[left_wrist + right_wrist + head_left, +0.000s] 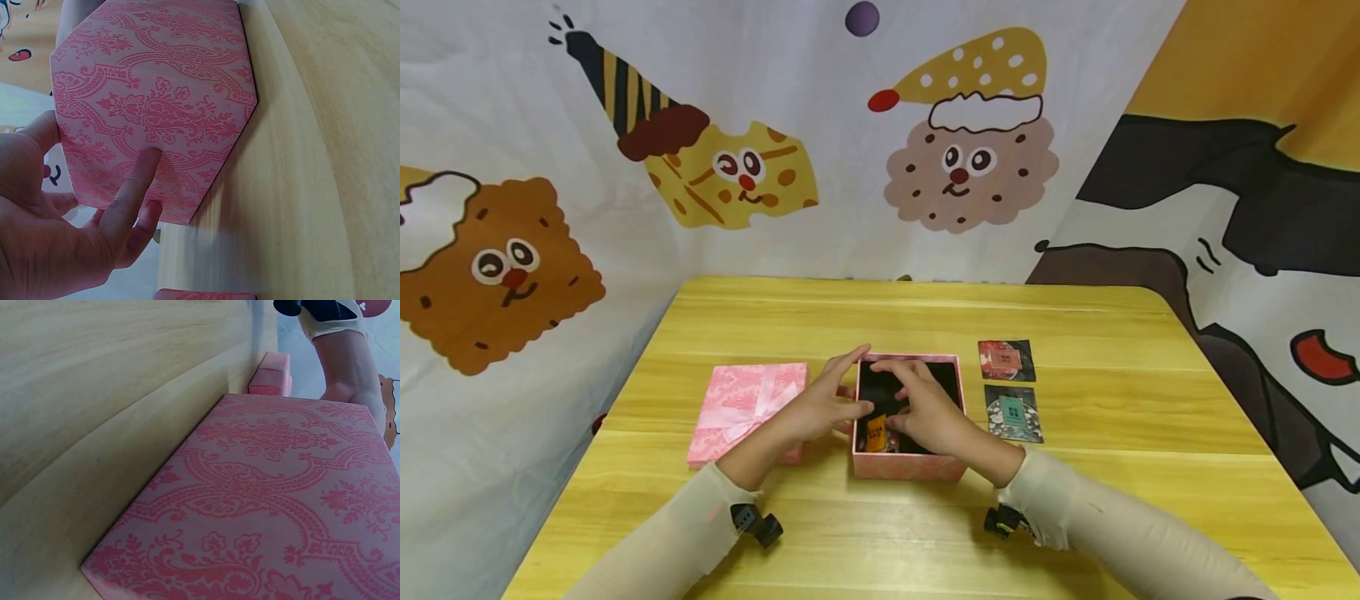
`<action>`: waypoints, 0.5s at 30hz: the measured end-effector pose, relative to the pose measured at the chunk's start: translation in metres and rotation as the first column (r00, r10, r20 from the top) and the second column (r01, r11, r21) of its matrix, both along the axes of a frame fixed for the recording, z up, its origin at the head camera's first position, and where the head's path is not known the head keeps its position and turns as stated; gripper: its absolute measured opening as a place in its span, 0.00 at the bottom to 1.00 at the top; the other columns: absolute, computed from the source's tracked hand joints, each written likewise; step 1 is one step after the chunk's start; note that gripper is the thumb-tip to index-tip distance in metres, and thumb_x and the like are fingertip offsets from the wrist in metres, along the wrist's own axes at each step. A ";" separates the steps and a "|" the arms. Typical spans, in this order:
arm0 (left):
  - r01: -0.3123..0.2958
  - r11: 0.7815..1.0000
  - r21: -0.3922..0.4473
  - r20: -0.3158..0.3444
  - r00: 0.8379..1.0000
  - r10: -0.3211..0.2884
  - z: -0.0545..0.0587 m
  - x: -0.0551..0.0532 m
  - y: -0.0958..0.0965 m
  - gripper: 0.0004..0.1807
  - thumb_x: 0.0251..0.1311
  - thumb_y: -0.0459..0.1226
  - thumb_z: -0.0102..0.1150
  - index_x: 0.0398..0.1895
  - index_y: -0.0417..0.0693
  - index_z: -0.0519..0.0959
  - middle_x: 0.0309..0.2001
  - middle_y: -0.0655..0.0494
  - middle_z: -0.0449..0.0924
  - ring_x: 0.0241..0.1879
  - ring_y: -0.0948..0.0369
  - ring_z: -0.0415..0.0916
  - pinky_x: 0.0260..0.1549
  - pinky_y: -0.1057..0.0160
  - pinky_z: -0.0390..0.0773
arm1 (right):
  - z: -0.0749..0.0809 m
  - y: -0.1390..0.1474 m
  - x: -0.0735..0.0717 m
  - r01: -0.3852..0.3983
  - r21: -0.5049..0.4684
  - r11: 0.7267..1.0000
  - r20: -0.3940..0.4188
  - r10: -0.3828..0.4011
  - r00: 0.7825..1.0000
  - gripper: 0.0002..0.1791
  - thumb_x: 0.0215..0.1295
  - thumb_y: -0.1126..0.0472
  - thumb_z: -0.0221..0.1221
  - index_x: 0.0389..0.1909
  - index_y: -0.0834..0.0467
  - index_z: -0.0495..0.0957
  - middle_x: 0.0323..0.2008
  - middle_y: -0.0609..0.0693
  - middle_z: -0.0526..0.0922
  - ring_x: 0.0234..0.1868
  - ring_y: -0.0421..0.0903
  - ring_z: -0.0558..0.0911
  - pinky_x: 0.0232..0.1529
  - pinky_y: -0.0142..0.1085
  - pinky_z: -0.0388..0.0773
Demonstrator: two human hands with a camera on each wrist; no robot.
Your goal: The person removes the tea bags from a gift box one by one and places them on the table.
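Note:
A pink patterned gift box [910, 467] stands without its lid, showing a dark interior. My left hand [823, 404] holds its left wall, the thumb over the rim; in the left wrist view, fingertips touch the outer side of the box [156, 112]. My right hand [928, 412] reaches into the box with the index finger and thumb spread apart. The thumb tip is beside a small packet with an orange label [877, 433] near the front left corner inside. In the right wrist view the box wall [269, 500] hides the right hand.
Left of the box lies its pink lid [737, 408] with a ribbon bow. To the right are two flat square packets on the wooden table [865, 550]: a red one [1006, 360] and a green-labelled one [1013, 412]. A cartoon-print curtain [842, 167] hangs behind.

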State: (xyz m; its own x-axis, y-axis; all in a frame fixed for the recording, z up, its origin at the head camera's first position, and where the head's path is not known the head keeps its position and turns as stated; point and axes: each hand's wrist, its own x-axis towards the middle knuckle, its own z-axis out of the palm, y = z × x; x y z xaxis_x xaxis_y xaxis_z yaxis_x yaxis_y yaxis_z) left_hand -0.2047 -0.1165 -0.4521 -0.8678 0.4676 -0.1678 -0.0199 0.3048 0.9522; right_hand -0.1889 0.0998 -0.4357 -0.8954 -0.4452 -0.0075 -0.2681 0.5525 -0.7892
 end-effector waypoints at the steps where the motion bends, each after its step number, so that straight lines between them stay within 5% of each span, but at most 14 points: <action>1: -0.001 1.000 -0.001 0.000 1.000 0.001 0.000 0.000 0.000 0.50 0.67 0.35 0.66 0.85 0.63 0.48 0.80 0.46 0.43 0.52 0.45 0.79 0.38 0.55 0.87 | 0.000 0.000 0.001 0.003 -0.004 1.000 -0.002 -0.003 1.000 0.45 0.56 0.80 0.68 0.73 0.50 0.68 0.61 0.67 0.67 0.53 0.59 0.79 0.35 0.33 0.85; 10: 0.002 1.000 -0.001 -0.003 1.000 -0.002 0.000 0.000 -0.001 0.50 0.67 0.36 0.67 0.85 0.61 0.48 0.80 0.44 0.44 0.56 0.42 0.76 0.37 0.54 0.88 | 0.002 0.000 0.003 0.031 0.007 0.999 0.018 -0.031 0.999 0.55 0.54 0.84 0.61 0.78 0.40 0.60 0.68 0.69 0.62 0.60 0.62 0.79 0.26 0.34 0.81; 15: -0.001 1.000 0.002 0.003 1.000 0.001 0.000 0.000 0.000 0.49 0.67 0.35 0.66 0.84 0.63 0.49 0.80 0.44 0.43 0.53 0.44 0.78 0.37 0.54 0.88 | 0.002 0.000 0.002 0.032 0.035 0.999 0.009 -0.032 0.999 0.50 0.57 0.82 0.61 0.78 0.45 0.60 0.69 0.70 0.67 0.62 0.66 0.78 0.37 0.44 0.85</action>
